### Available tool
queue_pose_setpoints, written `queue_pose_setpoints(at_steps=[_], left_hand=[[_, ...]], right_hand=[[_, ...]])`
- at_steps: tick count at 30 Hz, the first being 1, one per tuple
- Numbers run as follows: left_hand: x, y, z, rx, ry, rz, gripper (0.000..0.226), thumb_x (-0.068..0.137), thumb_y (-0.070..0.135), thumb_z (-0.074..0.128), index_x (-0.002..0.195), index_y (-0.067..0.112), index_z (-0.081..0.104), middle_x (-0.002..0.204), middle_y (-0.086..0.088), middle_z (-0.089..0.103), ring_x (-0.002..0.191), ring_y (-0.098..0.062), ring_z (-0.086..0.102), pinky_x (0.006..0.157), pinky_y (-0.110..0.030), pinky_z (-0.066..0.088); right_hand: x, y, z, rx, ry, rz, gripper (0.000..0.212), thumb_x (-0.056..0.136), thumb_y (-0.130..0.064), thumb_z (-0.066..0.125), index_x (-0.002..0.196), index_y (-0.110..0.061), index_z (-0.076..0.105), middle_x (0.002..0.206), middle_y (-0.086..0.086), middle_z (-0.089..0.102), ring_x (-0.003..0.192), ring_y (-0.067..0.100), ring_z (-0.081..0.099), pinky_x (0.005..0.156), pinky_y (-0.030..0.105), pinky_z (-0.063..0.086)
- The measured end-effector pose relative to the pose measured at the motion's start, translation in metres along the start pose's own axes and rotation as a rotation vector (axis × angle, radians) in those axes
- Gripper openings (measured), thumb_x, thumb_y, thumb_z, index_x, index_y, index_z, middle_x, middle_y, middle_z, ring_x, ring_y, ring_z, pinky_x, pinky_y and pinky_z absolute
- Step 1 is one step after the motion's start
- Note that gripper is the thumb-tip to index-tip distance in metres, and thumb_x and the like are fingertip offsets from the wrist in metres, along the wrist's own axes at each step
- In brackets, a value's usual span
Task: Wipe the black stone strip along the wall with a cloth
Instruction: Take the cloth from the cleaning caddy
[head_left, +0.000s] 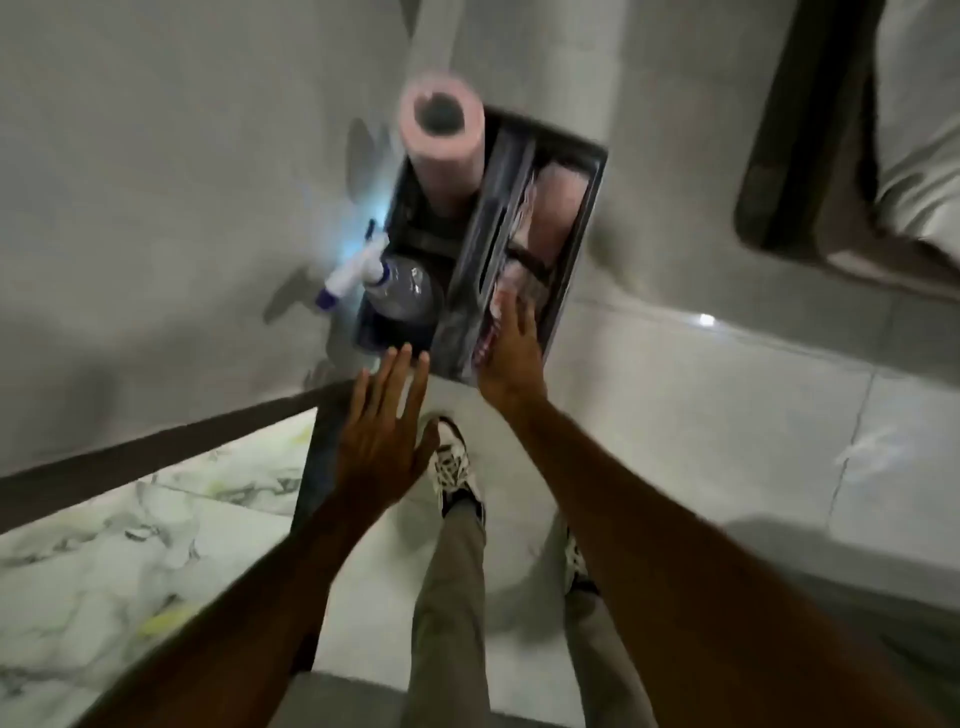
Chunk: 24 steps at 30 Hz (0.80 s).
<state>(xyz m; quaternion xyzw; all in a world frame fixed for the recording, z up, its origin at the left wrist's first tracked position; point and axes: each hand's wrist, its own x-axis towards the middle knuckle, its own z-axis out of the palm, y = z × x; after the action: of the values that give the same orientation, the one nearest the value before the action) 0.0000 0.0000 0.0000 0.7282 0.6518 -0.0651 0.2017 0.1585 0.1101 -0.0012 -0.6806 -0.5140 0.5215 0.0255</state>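
A black stone strip (156, 447) runs along the foot of the grey wall at the left, beside a marble ledge (130, 561). On the floor stands a dark caddy (571, 249) with a central handle. My right hand (511, 353) reaches into its right compartment, fingertips on pink and red-patterned cloths (550, 218); whether it grips one is hidden. My left hand (384, 431) hovers with fingers spread, empty, just in front of the caddy's near edge and above the ledge's dark end.
The caddy's left side holds an upright pink roll (441, 140) and a clear spray bottle (400, 291) with a white and blue trigger. My legs and patterned shoes (457, 467) stand on pale floor tiles. Dark furniture (789, 156) sits at the upper right.
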Motion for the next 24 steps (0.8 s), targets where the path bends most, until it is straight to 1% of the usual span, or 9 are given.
queue_pose_setpoints(at_steps=[2, 5, 7, 9, 13, 16, 18, 21, 24], left_hand=[[0.019, -0.012, 0.026, 0.015, -0.027, -0.022, 0.076, 0.111, 0.051, 0.031, 0.172, 0.006, 0.023, 0.180, -0.022, 0.022, 0.168, -0.039, 0.020, 0.136, -0.059, 0.019], [0.036, -0.025, 0.057, 0.036, -0.057, -0.037, 0.077, 0.112, 0.049, 0.040, 0.173, 0.008, 0.018, 0.181, -0.021, 0.018, 0.169, -0.037, 0.016, 0.138, -0.058, 0.016], [0.038, -0.026, 0.070, 0.009, -0.045, -0.051, 0.077, 0.113, 0.047, 0.044, 0.174, 0.009, 0.017, 0.181, -0.021, 0.016, 0.169, -0.036, 0.015, 0.138, -0.056, 0.015], [0.042, -0.028, 0.078, -0.015, 0.000, -0.053, 0.077, 0.112, 0.045, 0.047, 0.173, 0.008, 0.018, 0.181, -0.021, 0.016, 0.169, -0.037, 0.014, 0.138, -0.057, 0.018], [0.045, -0.030, 0.091, -0.039, 0.054, -0.070, 0.078, 0.112, 0.048, 0.046, 0.172, 0.006, 0.021, 0.180, -0.023, 0.021, 0.168, -0.039, 0.018, 0.136, -0.060, 0.023], [0.045, -0.035, 0.101, -0.001, 0.107, -0.057, 0.079, 0.112, 0.051, 0.044, 0.173, 0.008, 0.019, 0.180, -0.022, 0.021, 0.168, -0.038, 0.019, 0.136, -0.059, 0.023], [0.045, -0.038, 0.107, 0.009, 0.133, -0.047, 0.080, 0.112, 0.054, 0.040, 0.173, 0.010, 0.015, 0.181, -0.020, 0.020, 0.169, -0.036, 0.017, 0.137, -0.057, 0.022], [0.046, -0.039, 0.113, 0.003, 0.167, -0.038, 0.081, 0.112, 0.061, 0.029, 0.174, 0.012, 0.011, 0.181, -0.019, 0.018, 0.169, -0.035, 0.015, 0.137, -0.058, 0.020], [0.044, -0.039, 0.114, 0.004, 0.168, -0.032, 0.082, 0.112, 0.063, 0.029, 0.174, 0.012, 0.012, 0.181, -0.019, 0.018, 0.169, -0.035, 0.015, 0.137, -0.059, 0.019]], right_hand=[[0.034, 0.014, 0.011, -0.057, 0.035, 0.013, 0.110, 0.098, -0.014, 0.078, 0.174, -0.020, -0.002, 0.182, 0.013, -0.008, 0.169, 0.037, 0.006, 0.136, 0.052, 0.024], [0.074, 0.036, 0.021, -0.232, 0.014, 0.055, 0.114, 0.097, -0.012, 0.079, 0.173, -0.019, -0.005, 0.182, 0.013, -0.015, 0.170, 0.037, 0.004, 0.135, 0.046, 0.025], [0.088, 0.044, 0.030, -0.290, 0.011, 0.035, 0.105, 0.100, -0.001, 0.070, 0.174, -0.020, -0.003, 0.182, 0.013, -0.015, 0.168, 0.038, 0.014, 0.130, 0.046, 0.037], [0.101, 0.046, 0.035, -0.282, 0.002, 0.021, 0.104, 0.099, 0.006, 0.065, 0.174, -0.024, -0.001, 0.181, 0.015, -0.015, 0.165, 0.040, 0.024, 0.123, 0.049, 0.045], [0.114, 0.048, 0.043, -0.356, 0.039, 0.036, 0.105, 0.099, 0.003, 0.067, 0.174, -0.025, 0.000, 0.182, 0.013, -0.012, 0.158, 0.040, 0.036, 0.111, 0.050, 0.055], [0.116, 0.052, 0.045, -0.397, 0.093, 0.022, 0.105, 0.099, 0.008, 0.065, 0.174, -0.024, -0.001, 0.182, 0.015, -0.009, 0.147, 0.038, 0.052, 0.103, 0.047, 0.060], [0.115, 0.056, 0.049, -0.446, 0.109, 0.007, 0.104, 0.099, 0.008, 0.065, 0.174, -0.022, 0.000, 0.182, 0.017, -0.007, 0.143, 0.037, 0.056, 0.104, 0.047, 0.060], [0.113, 0.056, 0.053, -0.496, 0.141, 0.008, 0.095, 0.103, -0.001, 0.065, 0.174, -0.020, 0.005, 0.182, 0.017, -0.002, 0.150, 0.039, 0.050, 0.109, 0.049, 0.059], [0.112, 0.051, 0.049, -0.517, 0.180, 0.001, 0.083, 0.106, -0.007, 0.064, 0.173, -0.019, 0.016, 0.181, 0.015, 0.011, 0.149, 0.039, 0.052, 0.111, 0.052, 0.058]])
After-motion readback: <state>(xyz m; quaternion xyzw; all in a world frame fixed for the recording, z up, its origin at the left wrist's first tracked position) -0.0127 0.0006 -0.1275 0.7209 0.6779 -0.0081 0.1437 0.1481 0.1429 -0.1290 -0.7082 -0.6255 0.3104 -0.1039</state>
